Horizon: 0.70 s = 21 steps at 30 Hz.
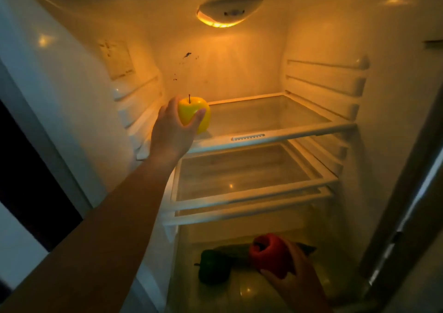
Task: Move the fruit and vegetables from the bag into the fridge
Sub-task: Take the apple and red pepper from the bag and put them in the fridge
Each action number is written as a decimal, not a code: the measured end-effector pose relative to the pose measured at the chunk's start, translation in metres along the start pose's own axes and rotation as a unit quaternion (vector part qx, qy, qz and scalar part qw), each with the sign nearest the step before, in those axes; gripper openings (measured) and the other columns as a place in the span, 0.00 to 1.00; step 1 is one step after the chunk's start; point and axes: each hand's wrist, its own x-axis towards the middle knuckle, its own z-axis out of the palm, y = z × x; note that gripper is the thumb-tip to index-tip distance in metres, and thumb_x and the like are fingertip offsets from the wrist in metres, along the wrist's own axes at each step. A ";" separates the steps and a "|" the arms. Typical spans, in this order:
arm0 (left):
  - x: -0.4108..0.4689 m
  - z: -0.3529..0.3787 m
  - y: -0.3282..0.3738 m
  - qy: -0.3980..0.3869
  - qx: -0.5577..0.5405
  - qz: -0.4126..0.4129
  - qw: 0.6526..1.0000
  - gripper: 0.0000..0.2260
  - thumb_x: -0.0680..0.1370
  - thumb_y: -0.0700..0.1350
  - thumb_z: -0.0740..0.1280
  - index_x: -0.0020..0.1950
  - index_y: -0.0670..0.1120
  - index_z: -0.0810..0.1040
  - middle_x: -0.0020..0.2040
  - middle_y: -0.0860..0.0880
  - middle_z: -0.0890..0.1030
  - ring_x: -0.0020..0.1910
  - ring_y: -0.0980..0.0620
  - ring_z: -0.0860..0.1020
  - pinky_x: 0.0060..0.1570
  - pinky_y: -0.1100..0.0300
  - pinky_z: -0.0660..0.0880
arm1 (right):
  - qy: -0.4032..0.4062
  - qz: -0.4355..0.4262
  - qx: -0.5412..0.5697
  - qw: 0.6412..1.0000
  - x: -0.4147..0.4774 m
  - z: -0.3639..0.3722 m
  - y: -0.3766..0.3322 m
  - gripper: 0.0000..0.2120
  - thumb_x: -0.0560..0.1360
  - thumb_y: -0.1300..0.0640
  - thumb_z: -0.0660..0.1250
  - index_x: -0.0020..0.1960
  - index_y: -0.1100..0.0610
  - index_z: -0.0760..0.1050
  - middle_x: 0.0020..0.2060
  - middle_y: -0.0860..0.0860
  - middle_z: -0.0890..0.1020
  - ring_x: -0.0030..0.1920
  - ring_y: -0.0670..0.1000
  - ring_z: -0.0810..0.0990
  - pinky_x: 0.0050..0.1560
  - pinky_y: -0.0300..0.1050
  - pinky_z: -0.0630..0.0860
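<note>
Two hands, both loaded. My left hand (171, 130) wraps the smooth, glossy yellow apple (191, 111) at the front-left corner of the white-rimmed top glass shelf (287, 133); can't tell if it's touching down. Shelf is open to the right and back. My right hand (299, 274) grips the lobed red bell pepper (271, 250) low in the bottom compartment (251, 291), just beside the long dark green cucumber (232, 251) and blocky green bell pepper (212, 267).

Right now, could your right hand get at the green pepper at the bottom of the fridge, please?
Probably yes for reach: the right hand hovers beside the green pepper with nothing between them. But it is gripping a red pepper, so it would likely have to set that down first.
</note>
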 end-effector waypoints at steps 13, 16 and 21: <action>-0.007 -0.002 -0.001 0.034 -0.003 0.044 0.998 0.36 0.72 0.63 0.65 0.74 0.47 0.58 0.72 0.45 0.63 0.70 0.47 0.63 0.63 0.58 0.62 | 0.001 0.009 0.010 1.000 0.009 0.009 0.000 0.41 0.53 0.27 0.71 0.62 0.37 0.64 0.60 0.40 0.73 0.59 0.39 0.73 0.56 0.37 0.74; -0.014 -0.007 -0.001 0.090 -0.064 0.090 0.990 0.30 0.75 0.59 0.64 0.71 0.45 0.63 0.70 0.45 0.67 0.68 0.49 0.66 0.61 0.65 0.61 | 0.006 0.001 0.015 1.000 0.016 0.009 -0.011 0.38 0.57 0.32 0.73 0.63 0.39 0.64 0.59 0.38 0.72 0.59 0.36 0.72 0.51 0.30 0.73; -0.092 -0.003 -0.012 0.112 -0.105 0.284 0.947 0.21 0.76 0.46 0.64 0.66 0.40 0.67 0.65 0.39 0.70 0.67 0.48 0.67 0.67 0.59 0.65 | 0.011 -0.006 0.042 0.999 0.022 0.012 -0.015 0.35 0.61 0.51 0.79 0.63 0.45 0.66 0.58 0.40 0.71 0.57 0.38 0.72 0.48 0.27 0.74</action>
